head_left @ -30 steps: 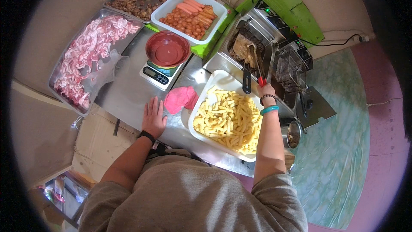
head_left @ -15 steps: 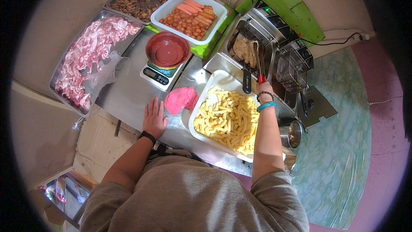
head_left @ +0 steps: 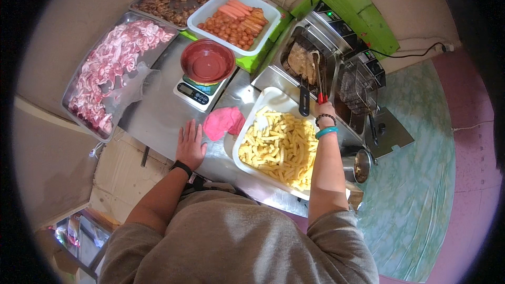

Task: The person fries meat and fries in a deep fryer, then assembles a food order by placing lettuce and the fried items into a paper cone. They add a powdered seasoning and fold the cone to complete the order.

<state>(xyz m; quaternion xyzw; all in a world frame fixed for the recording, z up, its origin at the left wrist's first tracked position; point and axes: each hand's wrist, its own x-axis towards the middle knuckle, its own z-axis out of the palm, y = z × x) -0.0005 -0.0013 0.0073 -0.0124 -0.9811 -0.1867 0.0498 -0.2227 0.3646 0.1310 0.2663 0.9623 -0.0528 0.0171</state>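
Observation:
My left hand point(head_left: 190, 144) lies flat on the steel worktop with its fingers stretched out, beside a crumpled pink cloth point(head_left: 223, 123). With my right hand point(head_left: 325, 109) I grip metal tongs point(head_left: 322, 85) by their red handles. The tongs reach into the left well of a deep fryer point(head_left: 273, 78), at the right side of a wire basket. Pale brown pieces of food, which look like meat, fill this basket point(head_left: 302, 59); its black handle point(head_left: 304, 101) points toward me. A white tub point(head_left: 238, 159) of cut potato fries point(head_left: 279, 150) stands under my right forearm.
A brown bowl point(head_left: 208, 61) sits on a kitchen scale point(head_left: 192, 93). Beyond are a tub of sausages point(head_left: 231, 27), a tray of browned meat point(head_left: 173, 0) and a tray of raw sliced meat point(head_left: 113, 63). Right are a second fryer basket point(head_left: 357, 85) and a metal pot point(head_left: 359, 166).
The whole view has shifted very slightly. My left hand still rests on the worktop, and the tongs stay at nearly the same spot in the basket.

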